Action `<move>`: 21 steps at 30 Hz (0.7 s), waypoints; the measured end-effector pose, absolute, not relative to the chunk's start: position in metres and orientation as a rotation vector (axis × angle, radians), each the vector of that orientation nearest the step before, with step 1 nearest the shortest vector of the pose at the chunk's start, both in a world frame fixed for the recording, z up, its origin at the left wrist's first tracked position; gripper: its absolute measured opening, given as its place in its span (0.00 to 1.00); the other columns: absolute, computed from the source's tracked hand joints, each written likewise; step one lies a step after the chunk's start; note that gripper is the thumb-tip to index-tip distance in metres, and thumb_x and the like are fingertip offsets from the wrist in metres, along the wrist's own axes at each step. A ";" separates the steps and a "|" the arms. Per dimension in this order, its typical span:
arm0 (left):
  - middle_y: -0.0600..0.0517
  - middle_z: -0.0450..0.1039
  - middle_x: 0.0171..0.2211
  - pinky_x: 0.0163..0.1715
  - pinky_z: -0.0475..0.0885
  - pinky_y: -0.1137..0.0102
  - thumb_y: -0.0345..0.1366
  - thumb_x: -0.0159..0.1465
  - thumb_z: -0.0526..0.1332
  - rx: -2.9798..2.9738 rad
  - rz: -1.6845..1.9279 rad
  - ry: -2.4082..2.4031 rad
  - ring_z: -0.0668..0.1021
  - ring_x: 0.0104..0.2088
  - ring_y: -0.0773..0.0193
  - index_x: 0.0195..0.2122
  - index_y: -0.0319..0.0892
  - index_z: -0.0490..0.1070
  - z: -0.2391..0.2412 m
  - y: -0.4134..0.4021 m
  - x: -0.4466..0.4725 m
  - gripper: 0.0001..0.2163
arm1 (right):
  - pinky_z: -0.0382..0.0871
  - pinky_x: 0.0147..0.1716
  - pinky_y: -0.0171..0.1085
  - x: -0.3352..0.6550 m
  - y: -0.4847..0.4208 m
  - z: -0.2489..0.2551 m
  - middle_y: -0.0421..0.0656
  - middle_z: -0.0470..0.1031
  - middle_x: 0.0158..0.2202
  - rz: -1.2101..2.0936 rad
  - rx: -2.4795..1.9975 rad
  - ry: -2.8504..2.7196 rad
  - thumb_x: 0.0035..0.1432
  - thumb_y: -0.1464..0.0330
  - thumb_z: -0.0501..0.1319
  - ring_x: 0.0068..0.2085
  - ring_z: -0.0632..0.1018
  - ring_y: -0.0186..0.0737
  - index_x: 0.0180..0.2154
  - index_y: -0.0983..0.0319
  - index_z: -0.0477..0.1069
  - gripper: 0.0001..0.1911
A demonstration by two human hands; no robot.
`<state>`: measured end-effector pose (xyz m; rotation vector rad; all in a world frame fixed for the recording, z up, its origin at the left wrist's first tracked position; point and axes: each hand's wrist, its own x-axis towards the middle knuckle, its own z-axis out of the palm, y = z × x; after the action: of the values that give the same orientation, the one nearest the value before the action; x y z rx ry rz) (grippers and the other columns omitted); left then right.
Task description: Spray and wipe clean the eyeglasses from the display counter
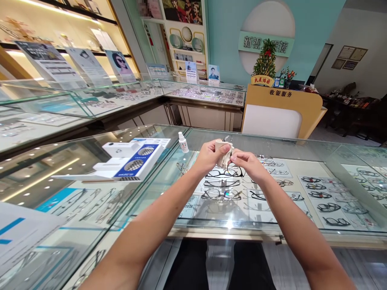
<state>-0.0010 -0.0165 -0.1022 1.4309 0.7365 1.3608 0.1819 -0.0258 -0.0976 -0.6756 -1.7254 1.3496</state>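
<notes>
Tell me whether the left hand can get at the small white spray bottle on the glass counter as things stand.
Probably yes. The spray bottle stands upright just beside the left hand with bare counter glass between them, nothing blocking. But that hand grips a beige cloth around eyeglasses with the right hand, so it must let go.

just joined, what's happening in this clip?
A person at an optical shop's glass display counter holds a pale cloth in both hands. The left hand grips the cloth and what looks like a pair of glasses wrapped in it; the right hand pinches the cloth from the other side. A small white spray bottle and blue-and-white boxes stand on the glass nearby.
</notes>
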 end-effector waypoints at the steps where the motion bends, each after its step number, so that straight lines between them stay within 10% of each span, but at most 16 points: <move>1: 0.54 0.70 0.19 0.20 0.63 0.72 0.66 0.55 0.73 1.434 1.368 0.733 0.69 0.19 0.69 0.25 0.41 0.70 -0.103 -0.016 -0.001 0.30 | 0.68 0.51 0.45 0.182 -0.026 -0.097 0.42 0.73 0.36 1.330 -0.676 -1.718 0.53 0.38 0.72 0.43 0.74 0.44 0.27 0.57 0.82 0.28; 12: 0.56 0.71 0.26 0.27 0.69 0.71 0.55 0.59 0.74 1.245 1.616 0.782 0.74 0.27 0.66 0.39 0.44 0.75 -0.105 0.000 -0.010 0.20 | 0.73 0.46 0.42 0.199 -0.013 -0.093 0.42 0.78 0.37 1.218 -0.780 -1.339 0.52 0.42 0.73 0.37 0.74 0.39 0.30 0.56 0.81 0.25; 21: 0.52 0.70 0.31 0.36 0.71 0.66 0.52 0.65 0.69 2.140 1.991 1.157 0.74 0.34 0.61 0.25 0.44 0.68 -0.112 -0.010 -0.007 0.21 | 0.67 0.45 0.41 0.204 -0.016 -0.085 0.41 0.73 0.32 1.103 -0.803 -1.531 0.55 0.45 0.71 0.37 0.71 0.39 0.24 0.58 0.80 0.23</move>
<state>-0.0072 -0.0096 -0.1123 2.1403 1.1567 1.9908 0.2035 -0.0160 -0.0847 -0.8031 -1.5312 1.1034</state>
